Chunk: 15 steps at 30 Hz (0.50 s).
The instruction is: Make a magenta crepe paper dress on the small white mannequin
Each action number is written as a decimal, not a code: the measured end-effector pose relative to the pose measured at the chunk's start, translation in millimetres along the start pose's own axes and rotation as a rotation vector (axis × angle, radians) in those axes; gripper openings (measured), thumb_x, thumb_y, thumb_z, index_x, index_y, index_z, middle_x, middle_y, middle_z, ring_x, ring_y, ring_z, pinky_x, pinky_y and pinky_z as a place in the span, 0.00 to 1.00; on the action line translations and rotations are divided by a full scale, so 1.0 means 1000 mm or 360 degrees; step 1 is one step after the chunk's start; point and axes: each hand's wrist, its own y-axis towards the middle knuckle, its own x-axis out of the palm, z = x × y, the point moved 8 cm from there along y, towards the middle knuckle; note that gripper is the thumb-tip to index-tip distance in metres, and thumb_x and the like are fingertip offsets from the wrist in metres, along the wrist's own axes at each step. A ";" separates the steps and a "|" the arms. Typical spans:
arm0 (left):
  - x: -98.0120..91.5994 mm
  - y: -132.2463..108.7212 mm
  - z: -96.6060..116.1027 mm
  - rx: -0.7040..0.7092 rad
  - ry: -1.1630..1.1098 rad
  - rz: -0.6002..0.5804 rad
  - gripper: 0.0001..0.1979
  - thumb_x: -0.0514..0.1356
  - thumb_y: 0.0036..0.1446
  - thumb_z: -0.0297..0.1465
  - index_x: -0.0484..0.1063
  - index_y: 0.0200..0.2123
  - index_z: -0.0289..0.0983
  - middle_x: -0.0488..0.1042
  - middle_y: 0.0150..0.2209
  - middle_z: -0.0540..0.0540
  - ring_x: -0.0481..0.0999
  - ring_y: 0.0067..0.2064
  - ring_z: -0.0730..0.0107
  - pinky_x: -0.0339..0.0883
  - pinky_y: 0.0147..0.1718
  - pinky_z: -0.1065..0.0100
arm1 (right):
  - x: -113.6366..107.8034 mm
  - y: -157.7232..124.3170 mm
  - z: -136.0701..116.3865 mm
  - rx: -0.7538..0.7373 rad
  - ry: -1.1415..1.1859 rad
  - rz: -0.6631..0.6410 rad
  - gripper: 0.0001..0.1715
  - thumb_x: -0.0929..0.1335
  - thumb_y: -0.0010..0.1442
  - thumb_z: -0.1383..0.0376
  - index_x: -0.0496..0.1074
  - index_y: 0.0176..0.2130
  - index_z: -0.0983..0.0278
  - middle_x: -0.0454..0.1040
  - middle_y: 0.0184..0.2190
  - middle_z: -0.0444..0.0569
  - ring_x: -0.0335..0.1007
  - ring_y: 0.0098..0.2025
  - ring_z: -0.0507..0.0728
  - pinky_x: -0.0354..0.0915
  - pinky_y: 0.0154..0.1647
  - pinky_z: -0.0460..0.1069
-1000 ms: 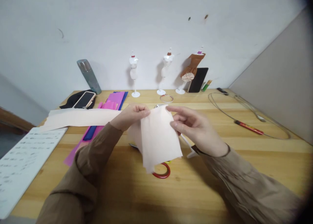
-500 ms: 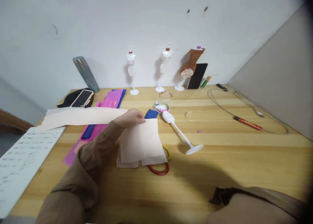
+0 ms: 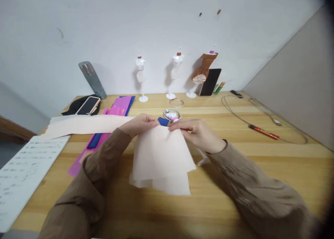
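Pinching the pale sheet point(image 3: 161, 155) by its top edge, you hold it on your own side of the middle dress form point(image 3: 177, 62), well apart from it. Your left hand point(image 3: 139, 124) has its grip closed on that edge, thumb against finger; your right hand point(image 3: 199, 134) has its grip clamped on the same edge, near the left one. Between them the top looks drawn in, while the lower part flares in at least two uneven layers, so you seem to be partway through the gathering. No fastening shows at the pinched edge; securing it appears left to do.

Right of the middle dress form, a brown dress point(image 3: 206, 66) with a pale rosette point(image 3: 199, 79) already sits on the right-hand form point(image 3: 191, 94), and looks complete. Left of the middle dress form, the left-hand form point(image 3: 140, 74) looks bare below its neck band, as does the middle one. Nearer you than the middle dress form, a fourth form point(image 3: 172, 117) lies on the surface point(image 3: 235, 183), mostly hidden. The long pale strip point(image 3: 86, 124), leftward and nearer you than the middle dress form, looks unworked.
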 end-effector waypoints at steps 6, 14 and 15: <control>-0.029 0.003 -0.014 0.0110 -0.0277 -0.0026 0.29 0.68 0.49 0.43 0.74 0.54 0.40 0.80 0.43 0.41 0.79 0.40 0.62 0.69 0.37 0.68 | -0.040 -0.008 0.043 0.0623 0.0291 0.0540 0.11 0.76 0.46 0.58 0.77 0.25 0.63 0.78 0.23 0.47 0.72 0.26 0.55 0.67 0.27 0.49; -0.023 0.001 0.002 0.0307 -0.0119 -0.0162 0.37 0.73 0.35 0.24 0.75 0.54 0.42 0.65 0.65 0.38 0.73 0.58 0.52 0.70 0.50 0.60 | -0.044 -0.012 0.067 0.0851 0.0374 0.0655 0.24 0.73 0.48 0.52 0.61 0.15 0.60 0.59 0.09 0.40 0.50 0.12 0.48 0.46 0.12 0.46; -0.023 0.003 0.000 0.0270 -0.0039 -0.0103 0.32 0.72 0.38 0.26 0.77 0.51 0.40 0.70 0.61 0.39 0.74 0.56 0.54 0.70 0.50 0.60 | -0.042 -0.011 0.068 0.0843 0.0390 0.0637 0.25 0.73 0.48 0.51 0.61 0.15 0.60 0.60 0.10 0.41 0.51 0.12 0.48 0.47 0.12 0.46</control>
